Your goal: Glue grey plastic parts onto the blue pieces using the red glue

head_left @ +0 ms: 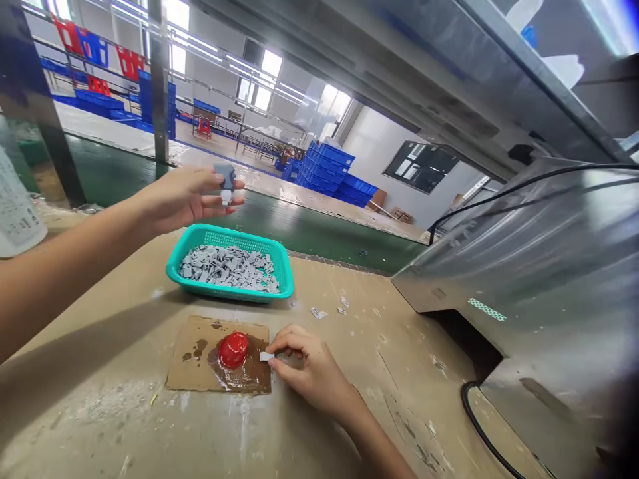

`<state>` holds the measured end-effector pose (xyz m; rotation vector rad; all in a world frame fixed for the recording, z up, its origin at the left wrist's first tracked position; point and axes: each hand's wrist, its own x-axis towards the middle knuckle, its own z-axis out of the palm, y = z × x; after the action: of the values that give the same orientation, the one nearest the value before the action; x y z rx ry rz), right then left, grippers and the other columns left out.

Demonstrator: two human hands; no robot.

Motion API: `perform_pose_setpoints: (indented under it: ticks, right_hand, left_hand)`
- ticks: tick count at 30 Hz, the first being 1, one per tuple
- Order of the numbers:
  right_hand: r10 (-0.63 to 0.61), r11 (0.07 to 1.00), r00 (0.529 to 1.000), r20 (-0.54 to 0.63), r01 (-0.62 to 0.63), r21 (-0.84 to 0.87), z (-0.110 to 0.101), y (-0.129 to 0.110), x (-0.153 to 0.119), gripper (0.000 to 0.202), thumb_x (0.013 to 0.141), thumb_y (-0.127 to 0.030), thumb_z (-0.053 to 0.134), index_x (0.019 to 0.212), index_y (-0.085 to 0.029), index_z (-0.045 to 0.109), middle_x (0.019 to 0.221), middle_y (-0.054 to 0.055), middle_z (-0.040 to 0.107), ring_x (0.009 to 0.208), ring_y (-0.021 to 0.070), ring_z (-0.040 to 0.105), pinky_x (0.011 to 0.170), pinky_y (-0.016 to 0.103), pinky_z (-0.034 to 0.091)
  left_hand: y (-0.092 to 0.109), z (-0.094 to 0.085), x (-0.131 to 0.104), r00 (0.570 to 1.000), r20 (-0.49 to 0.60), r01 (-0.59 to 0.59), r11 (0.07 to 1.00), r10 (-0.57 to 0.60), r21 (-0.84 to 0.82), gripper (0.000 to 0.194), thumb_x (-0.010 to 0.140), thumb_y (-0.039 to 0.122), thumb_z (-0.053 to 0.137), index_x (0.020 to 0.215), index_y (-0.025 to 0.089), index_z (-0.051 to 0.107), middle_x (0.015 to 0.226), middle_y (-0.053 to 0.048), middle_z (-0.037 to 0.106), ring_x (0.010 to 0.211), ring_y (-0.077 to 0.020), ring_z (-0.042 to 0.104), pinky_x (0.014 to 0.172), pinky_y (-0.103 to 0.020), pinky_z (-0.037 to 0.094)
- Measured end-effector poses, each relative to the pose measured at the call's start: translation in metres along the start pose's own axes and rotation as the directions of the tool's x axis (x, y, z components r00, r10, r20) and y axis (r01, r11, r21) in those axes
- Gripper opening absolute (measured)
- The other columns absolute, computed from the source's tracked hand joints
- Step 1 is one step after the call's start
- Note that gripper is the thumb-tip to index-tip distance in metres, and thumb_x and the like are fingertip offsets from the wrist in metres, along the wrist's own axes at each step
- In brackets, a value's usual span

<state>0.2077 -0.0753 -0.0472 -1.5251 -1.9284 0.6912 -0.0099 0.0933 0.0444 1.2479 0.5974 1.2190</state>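
My left hand [187, 199] is raised above the far-left rim of a green plastic basket [229, 293]. Its fingers grip a dark grey plastic part [224, 175] with a small white piece at its lower end. In the basket lie many small light-grey plastic pieces [227, 266]. Low over the table, my right hand [304, 362] pinches one small light-grey piece [266, 356] between thumb and finger. That piece is beside a red cap-like cup [233, 350], which sits in a wet patch on a cardboard sheet [190, 372].
Several loose grey pieces [342, 307] lie right of the basket. A white bottle [17, 206] stands at the left edge. On the right is a large metal housing [549, 286] with a black cable [479, 426]. Beyond the green conveyor belt [309, 223] are stacked blue crates [324, 166].
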Motion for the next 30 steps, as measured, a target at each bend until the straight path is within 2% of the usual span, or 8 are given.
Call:
perform_pose_setpoints:
  ticks: [2, 4, 8, 11, 16, 23, 27, 30]
  right_hand:
    - [-0.040, 0.999, 0.999, 0.009, 0.041, -0.036, 0.000, -0.001, 0.000, 0.012, 0.070, -0.010, 0.058, 0.075, -0.018, 0.066, 0.079, 0.004, 0.062, 0.076, 0.0147, 0.057, 0.068, 0.025, 0.045]
    - [-0.035, 0.999, 0.999, 0.023, 0.036, -0.041, -0.002, -0.001, -0.001, 0.012, 0.071, -0.009, 0.059, 0.074, -0.018, 0.065, 0.078, 0.004, 0.062, 0.076, 0.0153, 0.058, 0.069, 0.025, 0.045]
    - [0.004, 1.000, 0.999, 0.032, -0.003, -0.031, -0.003, -0.001, 0.000, 0.012, 0.071, -0.007, 0.059, 0.073, -0.018, 0.065, 0.078, 0.004, 0.062, 0.077, 0.0157, 0.059, 0.070, 0.026, 0.046]
    - [0.032, 0.998, 0.999, 0.010, -0.031, -0.052, -0.001, -0.002, 0.007, 0.012, 0.070, -0.007, 0.060, 0.070, -0.017, 0.065, 0.077, 0.004, 0.062, 0.076, 0.0159, 0.059, 0.069, 0.026, 0.045]
    - [0.086, 0.992, 0.996, 0.021, -0.084, -0.089, 0.000, -0.003, 0.016, 0.010, 0.067, -0.007, 0.063, 0.067, -0.016, 0.065, 0.074, 0.003, 0.063, 0.073, 0.0159, 0.058, 0.067, 0.026, 0.044]
    - [0.086, 0.991, 0.996, 0.022, -0.083, -0.106, -0.005, -0.005, 0.015, 0.011, 0.068, -0.007, 0.060, 0.067, -0.017, 0.065, 0.073, 0.004, 0.062, 0.072, 0.0159, 0.058, 0.065, 0.026, 0.044]
    - [0.099, 0.991, 0.995, -0.002, -0.099, -0.089, -0.003, -0.004, 0.017, 0.011, 0.069, -0.008, 0.060, 0.069, -0.017, 0.066, 0.075, 0.004, 0.062, 0.071, 0.0157, 0.057, 0.062, 0.026, 0.044]
    - [0.093, 0.993, 0.995, -0.020, -0.094, -0.069, -0.002, 0.001, 0.015, 0.012, 0.069, -0.008, 0.060, 0.069, -0.018, 0.067, 0.075, 0.003, 0.062, 0.072, 0.0159, 0.058, 0.064, 0.026, 0.044]
  left_hand:
    - [0.000, -0.004, -0.016, 0.999, -0.002, 0.043, 0.998, -0.044, -0.046, 0.014, 0.078, 0.011, 0.047, 0.082, 0.009, 0.061, 0.102, -0.013, 0.060, 0.075, -0.0189, 0.062, 0.069, -0.034, 0.051]
    - [-0.004, -0.007, -0.023, 0.995, -0.017, 0.099, 0.992, -0.101, -0.072, 0.014, 0.077, 0.010, 0.048, 0.081, 0.009, 0.062, 0.098, -0.014, 0.061, 0.073, -0.0200, 0.062, 0.064, -0.033, 0.052]
    - [-0.007, -0.005, -0.022, 0.987, -0.040, 0.150, 0.981, -0.156, -0.126, 0.010, 0.074, 0.006, 0.052, 0.078, 0.009, 0.061, 0.087, -0.013, 0.061, 0.073, -0.0206, 0.063, 0.063, -0.030, 0.053]
    - [-0.005, -0.006, -0.020, 0.980, -0.065, 0.178, 0.975, -0.187, -0.132, 0.014, 0.069, 0.002, 0.057, 0.079, 0.010, 0.062, 0.075, -0.009, 0.061, 0.071, -0.0190, 0.062, 0.061, -0.027, 0.052]
    - [-0.002, -0.014, -0.019, 0.983, -0.148, 0.104, 0.994, -0.106, -0.022, 0.010, 0.069, 0.009, 0.060, 0.077, 0.009, 0.066, 0.073, -0.008, 0.062, 0.062, -0.0120, 0.058, 0.050, -0.017, 0.047]
    - [-0.005, -0.008, -0.020, 0.982, -0.164, 0.082, 0.992, -0.097, -0.096, 0.018, 0.064, -0.003, 0.059, 0.075, 0.009, 0.066, 0.063, -0.002, 0.058, 0.061, -0.0069, 0.055, 0.057, -0.015, 0.045]
    - [-0.006, -0.008, -0.021, 0.983, -0.163, 0.070, 0.995, -0.081, -0.074, 0.015, 0.064, 0.001, 0.062, 0.074, 0.010, 0.065, 0.070, -0.003, 0.059, 0.077, -0.0149, 0.060, 0.066, -0.023, 0.050]
    - [-0.006, -0.007, -0.022, 0.981, -0.143, 0.116, 0.988, -0.129, -0.097, 0.009, 0.070, 0.009, 0.060, 0.077, 0.011, 0.063, 0.072, -0.006, 0.060, 0.086, -0.0227, 0.060, 0.068, -0.033, 0.052]
